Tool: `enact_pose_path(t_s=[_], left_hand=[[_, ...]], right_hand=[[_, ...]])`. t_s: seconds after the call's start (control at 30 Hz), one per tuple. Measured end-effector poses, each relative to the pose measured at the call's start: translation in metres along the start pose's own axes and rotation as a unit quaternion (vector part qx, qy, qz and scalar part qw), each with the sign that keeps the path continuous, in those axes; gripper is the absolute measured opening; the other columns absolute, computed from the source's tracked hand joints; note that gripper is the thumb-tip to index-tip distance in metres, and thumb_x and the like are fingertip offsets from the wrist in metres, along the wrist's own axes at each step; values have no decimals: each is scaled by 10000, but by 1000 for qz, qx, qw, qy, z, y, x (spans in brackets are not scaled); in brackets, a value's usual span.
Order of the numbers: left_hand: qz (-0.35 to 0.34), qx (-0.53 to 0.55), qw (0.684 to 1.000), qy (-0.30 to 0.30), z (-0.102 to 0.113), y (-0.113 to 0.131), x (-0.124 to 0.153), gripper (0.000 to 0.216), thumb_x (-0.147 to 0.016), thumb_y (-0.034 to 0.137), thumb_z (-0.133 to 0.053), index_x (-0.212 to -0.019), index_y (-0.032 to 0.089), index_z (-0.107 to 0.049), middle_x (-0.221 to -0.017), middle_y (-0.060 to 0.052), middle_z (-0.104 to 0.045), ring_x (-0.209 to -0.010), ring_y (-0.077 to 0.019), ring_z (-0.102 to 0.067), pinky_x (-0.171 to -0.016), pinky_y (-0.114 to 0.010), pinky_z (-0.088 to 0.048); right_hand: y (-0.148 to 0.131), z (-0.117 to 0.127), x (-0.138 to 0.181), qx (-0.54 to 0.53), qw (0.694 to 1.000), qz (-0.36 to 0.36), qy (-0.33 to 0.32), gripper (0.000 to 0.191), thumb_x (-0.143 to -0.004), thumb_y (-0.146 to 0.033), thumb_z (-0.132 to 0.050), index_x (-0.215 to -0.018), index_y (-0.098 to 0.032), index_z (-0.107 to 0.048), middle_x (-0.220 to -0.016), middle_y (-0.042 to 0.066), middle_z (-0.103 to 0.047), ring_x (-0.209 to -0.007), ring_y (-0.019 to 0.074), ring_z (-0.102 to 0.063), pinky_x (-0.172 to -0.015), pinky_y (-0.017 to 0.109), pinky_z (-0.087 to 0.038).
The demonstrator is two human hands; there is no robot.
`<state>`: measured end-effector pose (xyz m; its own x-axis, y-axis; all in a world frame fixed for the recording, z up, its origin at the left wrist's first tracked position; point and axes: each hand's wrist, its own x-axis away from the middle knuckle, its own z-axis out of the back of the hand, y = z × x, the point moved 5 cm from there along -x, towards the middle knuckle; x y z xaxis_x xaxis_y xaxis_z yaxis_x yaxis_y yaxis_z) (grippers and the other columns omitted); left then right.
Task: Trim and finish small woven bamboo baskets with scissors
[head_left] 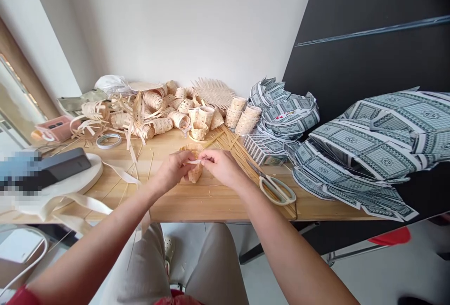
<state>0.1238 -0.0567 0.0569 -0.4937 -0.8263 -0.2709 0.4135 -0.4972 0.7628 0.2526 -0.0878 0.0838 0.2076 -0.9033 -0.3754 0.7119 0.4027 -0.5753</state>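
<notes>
At the middle of the table's front part, my left hand [174, 169] and my right hand [222, 166] meet with fingertips pinched. Between them they hold a short, narrow white strip [194, 161], which may be tape; both hands are closed on it. Right behind and below the strip is a small woven basket [195, 175] of pale wood or bamboo, partly covered by my fingers. Whether my fingers also touch the basket I cannot tell. Scissors [276, 189] with pale handles lie to the right of my right wrist.
Woven cups [202, 119] and curled strips [135, 115] pile up along the wall. Thin yellowish sticks [230, 143] lie behind my right hand. Folded playing-card structures [372, 136] fill the right side. A tape roll [108, 141], a pink box [56, 129] and white strapping [77, 199] are on the left.
</notes>
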Motion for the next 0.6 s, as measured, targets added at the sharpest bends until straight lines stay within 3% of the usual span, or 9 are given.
enact_pose_path(t_s=[0.07,0.17,0.33,0.43,0.6], left_hand=[[29,82,996,-28,1,-4,-4,110,-768,245,-528,-800,147,-565,-623,21,-542,-424,-78,-528,-343,-160,-345],[22,139,988,-65,5,-3,-7,135,-752,260,-547,-772,130,-578,-578,24,-536,-437,-81,-548,-370,-157,-385],[-2,157,982,-103,9,0,-7,243,-797,366,-540,-766,126,-564,-549,14,-555,-465,-102,-577,-416,-180,-441],[-5,157,981,-112,12,1,-6,272,-812,393,-526,-788,125,-567,-556,12,-562,-474,-105,-580,-442,-197,-465],[2,163,977,-138,12,3,-6,271,-792,385,-563,-847,123,-609,-618,3,-580,-527,-103,-585,-499,-213,-487]], right_hand=[[-3,0,0,-5,1000,2,-4,183,-779,-66,-517,-831,-164,-662,-719,-1,-626,-637,131,-513,-589,236,-334],[-10,1,2,6,1000,16,-12,222,-763,-64,-549,-922,-181,-648,-798,3,-645,-658,132,-528,-599,233,-341],[-15,8,-1,24,999,22,0,148,-812,-107,-541,-738,-161,-657,-711,12,-637,-682,144,-528,-636,246,-333],[-12,9,-5,6,1000,16,7,184,-820,-125,-536,-672,-156,-640,-592,-26,-573,-588,115,-487,-589,231,-318],[-7,8,-7,-11,1000,19,18,186,-802,-121,-541,-640,-155,-626,-521,-56,-502,-524,96,-435,-541,222,-292]])
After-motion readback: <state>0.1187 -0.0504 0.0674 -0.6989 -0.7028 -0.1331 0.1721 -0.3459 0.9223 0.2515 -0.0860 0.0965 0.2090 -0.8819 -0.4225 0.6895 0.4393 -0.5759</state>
